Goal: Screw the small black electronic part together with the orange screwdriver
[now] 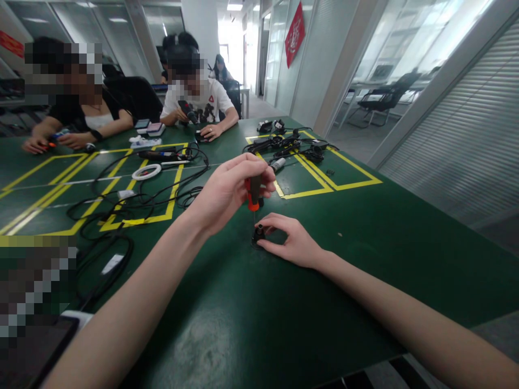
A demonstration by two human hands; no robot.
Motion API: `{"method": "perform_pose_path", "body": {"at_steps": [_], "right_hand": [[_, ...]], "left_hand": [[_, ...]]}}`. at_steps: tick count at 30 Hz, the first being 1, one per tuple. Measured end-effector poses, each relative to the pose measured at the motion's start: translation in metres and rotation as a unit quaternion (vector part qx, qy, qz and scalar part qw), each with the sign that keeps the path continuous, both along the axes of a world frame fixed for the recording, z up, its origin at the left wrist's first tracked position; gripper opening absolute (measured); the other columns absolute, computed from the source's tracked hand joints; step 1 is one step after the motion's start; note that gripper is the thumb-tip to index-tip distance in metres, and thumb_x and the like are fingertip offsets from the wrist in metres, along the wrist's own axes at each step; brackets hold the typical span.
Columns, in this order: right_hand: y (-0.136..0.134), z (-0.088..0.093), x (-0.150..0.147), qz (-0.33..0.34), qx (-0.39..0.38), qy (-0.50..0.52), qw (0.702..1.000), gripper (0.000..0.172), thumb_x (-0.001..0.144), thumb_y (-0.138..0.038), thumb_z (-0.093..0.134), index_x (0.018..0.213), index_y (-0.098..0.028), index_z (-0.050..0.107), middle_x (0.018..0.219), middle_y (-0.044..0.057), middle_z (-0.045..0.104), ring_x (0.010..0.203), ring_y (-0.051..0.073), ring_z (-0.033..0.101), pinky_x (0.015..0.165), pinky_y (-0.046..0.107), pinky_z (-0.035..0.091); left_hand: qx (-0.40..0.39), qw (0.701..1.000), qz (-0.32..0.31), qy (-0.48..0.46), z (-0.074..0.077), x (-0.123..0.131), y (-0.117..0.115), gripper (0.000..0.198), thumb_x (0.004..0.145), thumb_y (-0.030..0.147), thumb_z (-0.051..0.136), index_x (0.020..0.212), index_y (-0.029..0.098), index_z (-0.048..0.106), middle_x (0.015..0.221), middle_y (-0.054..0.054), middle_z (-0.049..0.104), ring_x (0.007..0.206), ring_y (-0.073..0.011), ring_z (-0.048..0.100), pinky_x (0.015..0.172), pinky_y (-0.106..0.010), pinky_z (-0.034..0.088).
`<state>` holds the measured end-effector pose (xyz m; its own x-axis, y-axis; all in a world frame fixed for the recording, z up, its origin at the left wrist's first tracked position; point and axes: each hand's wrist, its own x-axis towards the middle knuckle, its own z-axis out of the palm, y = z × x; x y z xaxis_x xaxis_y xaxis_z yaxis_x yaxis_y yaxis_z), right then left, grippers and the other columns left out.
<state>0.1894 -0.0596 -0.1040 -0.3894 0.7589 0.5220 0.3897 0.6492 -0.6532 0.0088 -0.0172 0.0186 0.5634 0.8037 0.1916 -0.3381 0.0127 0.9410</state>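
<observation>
My left hand point(231, 189) is closed round the black and orange handle of a screwdriver point(254, 194), held upright with its thin tip pointing down. Right below the tip stands a small black part point(258, 234) on the green table point(365, 227). My right hand point(294, 240) rests on the table and pinches that black part between thumb and fingers, steadying it.
Black cables point(121, 205) and a white ring point(146, 172) lie inside yellow tape boxes at left. More black adapters point(292, 145) sit at the far middle. Two other people point(194, 102) work at the table's far side. A dark device point(36, 351) lies near left. The table edge runs at right.
</observation>
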Motion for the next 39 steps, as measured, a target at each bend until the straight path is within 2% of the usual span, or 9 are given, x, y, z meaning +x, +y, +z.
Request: {"method": "perform_pose_path", "body": {"at_steps": [4, 8, 12, 16, 25, 27, 31, 35, 39], "right_hand": [[0.0005, -0.0006, 0.0009, 0.002, -0.024, -0.002, 1.0, 0.019, 0.09, -0.022, 0.074, 0.108, -0.019, 0.07, 0.105, 0.009, 0.077, 0.09, 0.02, 0.072, 0.08, 0.034, 0.062], [0.0005, -0.0009, 0.001, 0.004, -0.047, -0.003, 0.999, 0.018, 0.09, -0.024, 0.074, 0.107, -0.019, 0.071, 0.105, 0.009, 0.077, 0.09, 0.021, 0.073, 0.079, 0.034, 0.063], [0.0014, -0.0017, 0.0014, 0.005, -0.062, -0.001, 0.998, 0.018, 0.089, -0.025, 0.075, 0.105, -0.018, 0.073, 0.104, 0.009, 0.077, 0.088, 0.02, 0.072, 0.078, 0.033, 0.062], [0.0023, -0.0022, 0.0027, 0.003, -0.069, -0.004, 0.998, 0.018, 0.088, -0.025, 0.076, 0.104, -0.017, 0.074, 0.102, 0.009, 0.076, 0.084, 0.019, 0.07, 0.077, 0.033, 0.06], [0.002, -0.0036, 0.002, 0.0, -0.063, 0.002, 0.998, 0.018, 0.089, -0.026, 0.075, 0.104, -0.018, 0.073, 0.099, 0.008, 0.074, 0.083, 0.019, 0.07, 0.076, 0.033, 0.06], [0.002, -0.0037, 0.0018, 0.0, -0.06, 0.001, 0.998, 0.018, 0.089, -0.026, 0.075, 0.105, -0.017, 0.072, 0.1, 0.008, 0.074, 0.082, 0.019, 0.07, 0.076, 0.033, 0.06], [0.0019, -0.0027, 0.0016, -0.002, -0.059, -0.004, 0.998, 0.018, 0.089, -0.025, 0.076, 0.105, -0.018, 0.072, 0.099, 0.008, 0.074, 0.081, 0.018, 0.069, 0.075, 0.032, 0.06], [0.002, -0.0026, 0.0016, 0.0, -0.06, -0.003, 0.998, 0.018, 0.089, -0.025, 0.075, 0.105, -0.018, 0.072, 0.099, 0.008, 0.074, 0.081, 0.018, 0.069, 0.075, 0.032, 0.06], [0.0024, -0.0037, 0.0023, 0.001, -0.06, -0.005, 0.998, 0.02, 0.089, -0.025, 0.076, 0.106, -0.016, 0.072, 0.1, 0.009, 0.073, 0.081, 0.018, 0.069, 0.074, 0.032, 0.059]], "left_hand": [[0.01, 1.0, -0.008, 0.011, 0.0006, -0.0005, -0.0019, 0.025, 0.082, 0.027, 0.072, 0.08, 0.018, 0.049, 0.077, 0.002, 0.067, 0.064, -0.0091, 0.062, 0.063, -0.021, 0.049], [0.012, 1.0, -0.017, 0.014, 0.0036, 0.0005, -0.0039, 0.024, 0.087, 0.031, 0.068, 0.081, 0.02, 0.047, 0.059, 0.007, 0.053, 0.045, -0.0054, 0.04, 0.048, -0.02, 0.033], [-0.011, 1.0, -0.021, 0.007, 0.0064, 0.0008, -0.0022, 0.026, 0.091, 0.041, 0.058, 0.082, 0.016, 0.06, 0.057, 0.003, 0.047, 0.05, -0.0084, 0.043, 0.052, -0.021, 0.038], [-0.028, 1.0, -0.002, -0.002, 0.0047, 0.0007, 0.0011, 0.031, 0.09, 0.034, 0.05, 0.072, 0.013, 0.063, 0.062, -0.001, 0.05, 0.056, -0.0099, 0.048, 0.056, -0.022, 0.044], [-0.007, 0.999, -0.034, 0.007, -0.0002, -0.0006, -0.0021, 0.019, 0.083, 0.028, 0.07, 0.079, 0.016, 0.056, 0.085, 0.0, 0.068, 0.076, -0.0115, 0.065, 0.074, -0.024, 0.054], [-0.007, 0.999, -0.035, 0.011, 0.0005, -0.0004, -0.0029, 0.021, 0.083, 0.028, 0.069, 0.079, 0.018, 0.051, 0.078, 0.001, 0.068, 0.066, -0.0104, 0.062, 0.064, -0.022, 0.049], [-0.005, 0.999, -0.029, 0.019, 0.0034, 0.0005, -0.0035, 0.016, 0.086, 0.029, 0.063, 0.083, 0.02, 0.051, 0.058, 0.005, 0.053, 0.047, -0.0076, 0.041, 0.051, -0.022, 0.034], [-0.01, 0.999, -0.037, 0.027, 0.0057, 0.0, -0.0024, 0.028, 0.089, 0.042, 0.058, 0.084, 0.015, 0.064, 0.06, 0.001, 0.05, 0.053, -0.0108, 0.044, 0.054, -0.025, 0.039], [-0.016, 0.999, -0.036, 0.025, 0.0045, -0.0006, -0.0018, 0.029, 0.088, 0.038, 0.056, 0.074, 0.014, 0.065, 0.071, -0.003, 0.055, 0.065, -0.0126, 0.053, 0.064, -0.025, 0.046]]}}
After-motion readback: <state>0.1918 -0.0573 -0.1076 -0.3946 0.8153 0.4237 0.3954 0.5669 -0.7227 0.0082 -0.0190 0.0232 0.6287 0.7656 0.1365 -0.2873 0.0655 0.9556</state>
